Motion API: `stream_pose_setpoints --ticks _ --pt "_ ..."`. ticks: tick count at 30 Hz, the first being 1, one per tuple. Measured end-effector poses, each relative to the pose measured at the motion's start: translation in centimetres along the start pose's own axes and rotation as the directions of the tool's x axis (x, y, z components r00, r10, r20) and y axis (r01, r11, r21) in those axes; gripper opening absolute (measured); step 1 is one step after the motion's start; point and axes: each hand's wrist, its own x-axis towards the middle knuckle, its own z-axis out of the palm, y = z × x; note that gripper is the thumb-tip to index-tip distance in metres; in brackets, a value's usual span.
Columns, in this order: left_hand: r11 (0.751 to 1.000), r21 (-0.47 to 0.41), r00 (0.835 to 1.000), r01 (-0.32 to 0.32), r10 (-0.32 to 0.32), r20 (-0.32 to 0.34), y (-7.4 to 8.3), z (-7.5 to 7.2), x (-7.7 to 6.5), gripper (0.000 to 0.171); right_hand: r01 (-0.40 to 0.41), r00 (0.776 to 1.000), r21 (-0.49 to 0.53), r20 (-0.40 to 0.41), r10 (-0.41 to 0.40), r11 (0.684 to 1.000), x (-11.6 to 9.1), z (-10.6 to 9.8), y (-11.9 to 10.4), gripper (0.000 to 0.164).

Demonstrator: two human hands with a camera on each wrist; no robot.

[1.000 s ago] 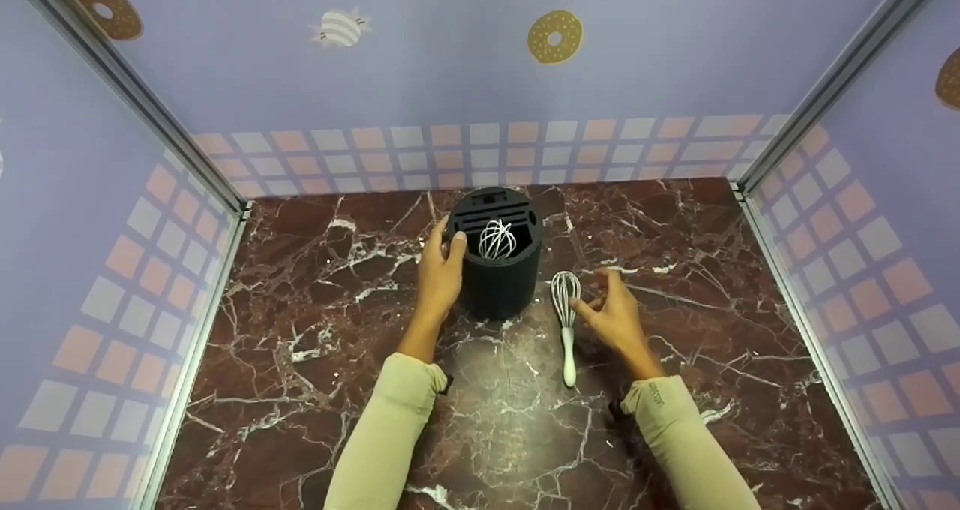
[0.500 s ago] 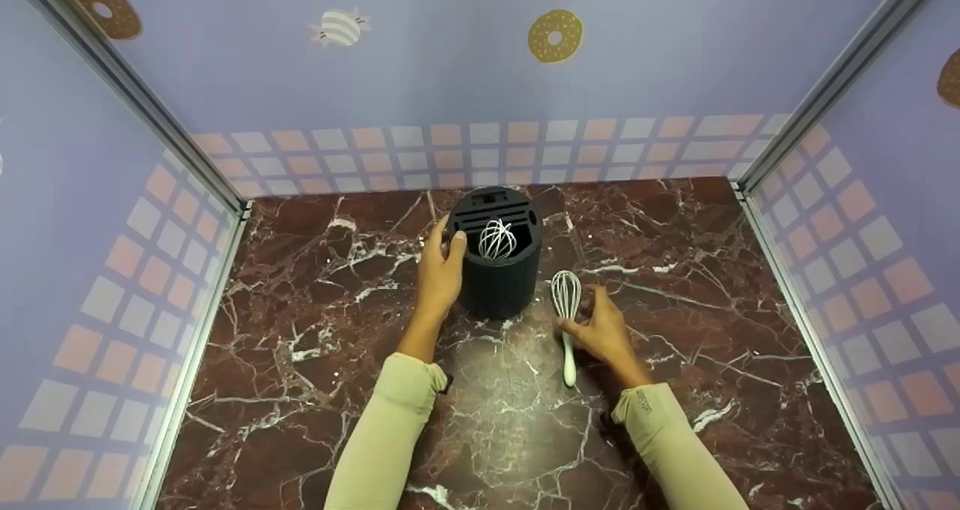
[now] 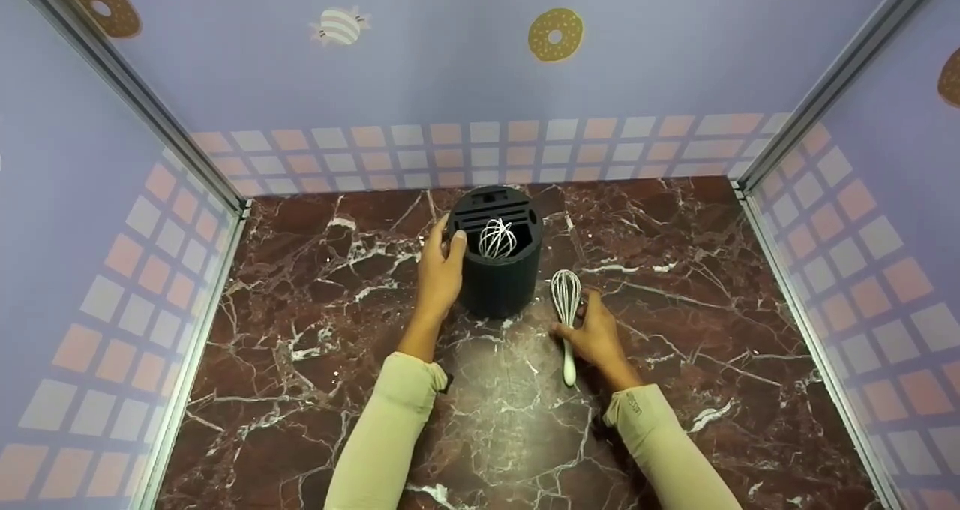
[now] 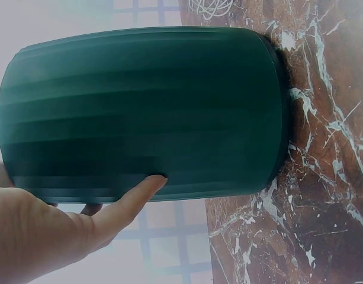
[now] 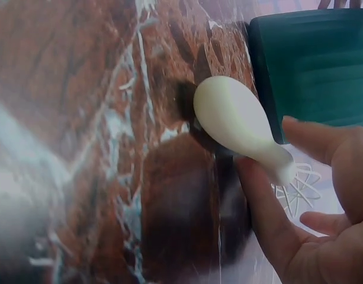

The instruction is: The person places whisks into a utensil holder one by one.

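In the head view a dark green, round utensil holder with a slotted black top stands upright. A whisk sits in its front compartment, white wire loops up. My left hand grips the holder's left side, with the thumb near the rim. In the left wrist view the holder's ribbed wall hides part of the fingers. To the right a second whisk lies with its white handle toward me. My right hand straddles its neck. The right wrist view shows a finger touching the handle and the thumb apart from it.
Both things are on a brown marbled tabletop. A lilac back wall with a tile pattern rises behind, and side panels with metal rails bound the table left and right.
My right hand has moved left and a little toward me, from beside the whisk's wires to around its neck. The left hand and the utensil holder have stayed in place.
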Motion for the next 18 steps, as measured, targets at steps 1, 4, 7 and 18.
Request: stream_pose_setpoints --ticks 1,4,7,18 --pt "1.0 0.0 1.0 0.0 0.0 0.001 0.03 0.01 0.0 0.051 0.005 1.0 -0.003 -0.007 -0.005 1.0 -0.03 0.02 -0.03 0.081" --pt "1.0 0.007 1.0 -0.003 0.003 0.002 0.13 0.03 -0.04 0.051 0.011 1.0 -0.019 -0.02 -0.012 1.0 -0.11 0.0 -0.15 0.076" --pt "1.0 0.016 1.0 -0.001 0.001 0.008 0.21 -0.01 -0.11 0.051 -0.01 1.0 -0.026 -0.01 0.009 1.0 -0.17 -0.07 -0.24 0.072" --pt "0.999 0.051 1.0 0.011 -0.011 0.011 0.29 -0.12 -0.23 0.053 -0.092 0.995 -0.008 0.043 0.092 0.996 -0.09 -0.57 -0.83 0.07"
